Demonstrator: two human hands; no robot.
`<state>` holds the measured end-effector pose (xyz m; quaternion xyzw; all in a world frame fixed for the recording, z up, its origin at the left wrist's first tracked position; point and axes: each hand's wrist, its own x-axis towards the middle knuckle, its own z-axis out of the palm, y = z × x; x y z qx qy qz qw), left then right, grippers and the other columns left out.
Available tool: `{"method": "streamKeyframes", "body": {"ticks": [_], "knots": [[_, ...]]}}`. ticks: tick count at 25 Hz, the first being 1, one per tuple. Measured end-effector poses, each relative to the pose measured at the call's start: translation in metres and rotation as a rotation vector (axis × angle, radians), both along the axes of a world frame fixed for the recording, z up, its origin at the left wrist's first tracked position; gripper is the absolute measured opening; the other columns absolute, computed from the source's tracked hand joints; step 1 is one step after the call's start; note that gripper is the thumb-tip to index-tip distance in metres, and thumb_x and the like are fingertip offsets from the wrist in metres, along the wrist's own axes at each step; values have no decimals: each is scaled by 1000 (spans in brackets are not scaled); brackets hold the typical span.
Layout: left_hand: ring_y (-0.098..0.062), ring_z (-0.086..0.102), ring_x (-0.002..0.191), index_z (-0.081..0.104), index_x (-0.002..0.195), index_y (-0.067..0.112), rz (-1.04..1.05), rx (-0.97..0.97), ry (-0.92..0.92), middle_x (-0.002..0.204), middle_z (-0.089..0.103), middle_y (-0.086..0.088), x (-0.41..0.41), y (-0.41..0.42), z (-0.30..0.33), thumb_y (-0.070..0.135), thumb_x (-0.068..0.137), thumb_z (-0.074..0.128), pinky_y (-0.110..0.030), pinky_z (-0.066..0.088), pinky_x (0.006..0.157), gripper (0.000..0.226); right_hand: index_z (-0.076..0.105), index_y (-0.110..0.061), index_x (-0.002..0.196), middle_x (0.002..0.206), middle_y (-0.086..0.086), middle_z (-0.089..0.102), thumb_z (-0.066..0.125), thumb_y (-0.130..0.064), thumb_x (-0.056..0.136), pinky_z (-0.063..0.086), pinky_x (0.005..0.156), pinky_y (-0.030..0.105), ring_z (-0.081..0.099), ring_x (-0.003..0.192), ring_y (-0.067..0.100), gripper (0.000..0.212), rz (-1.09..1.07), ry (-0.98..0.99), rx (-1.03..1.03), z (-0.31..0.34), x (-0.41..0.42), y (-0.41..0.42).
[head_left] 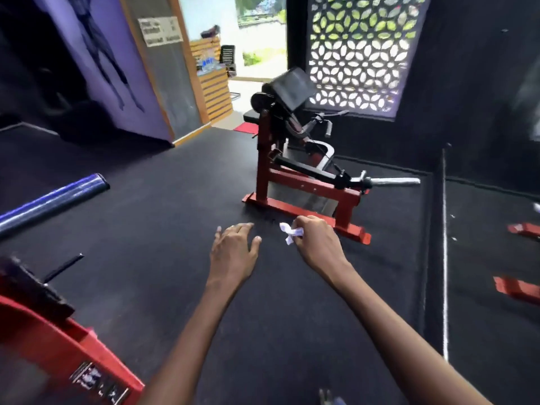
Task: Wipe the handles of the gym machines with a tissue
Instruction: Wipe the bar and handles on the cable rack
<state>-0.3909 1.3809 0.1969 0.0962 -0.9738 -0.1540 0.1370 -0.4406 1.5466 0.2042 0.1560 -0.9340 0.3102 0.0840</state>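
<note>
Both arms reach forward over the black rubber floor. My right hand (317, 239) is shut on a crumpled white tissue (289, 232) that sticks out to the left of its fingers. My left hand (233, 247) is held palm down, fingers spread, holding nothing. Ahead stands a red-framed gym machine (304, 194) with a black pad (293, 89) on top, black-grip handles (328, 127) at its far right side and a chrome bar (394, 181) pointing right. Both hands hover short of the machine's base, not touching it.
Another red machine (55, 349) fills the lower left corner, with a blue padded roller (52, 198) above it. Red frame feet (517, 287) show at the right past a white floor line. A patterned lattice screen (359, 51) and an open doorway lie behind.
</note>
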Motion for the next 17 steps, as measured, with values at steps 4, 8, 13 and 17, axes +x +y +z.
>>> {"method": "streamKeyframes", "body": {"ticks": [4,8,13,17], "knots": [[-15,41,135,48,140,17,138,16,-20,144,49,2,-98,-26,7,36,100,45,-32,10,119,44,62,-9,79,88,6,63,57,-36,89,49,72,37,60,85,29,29,169,-5,2,5,-128,-38],[-15,42,134,49,139,17,298,17,-18,143,50,2,-188,-78,7,36,100,46,-34,10,118,44,61,-14,74,88,3,65,54,-43,91,45,68,33,59,86,26,34,349,-51,-4,8,-239,-106],[-17,42,133,50,138,15,431,17,8,143,50,1,-294,-173,-4,34,99,47,-34,9,118,44,64,-16,72,86,0,63,51,-44,92,40,65,29,59,80,23,37,505,-52,2,4,-359,-214],[-16,43,132,51,138,15,543,43,-6,142,52,1,-373,-268,-12,34,99,47,-36,11,117,44,64,-15,76,87,2,62,56,-36,90,41,64,30,60,81,26,27,610,-60,61,2,-450,-318]]}}
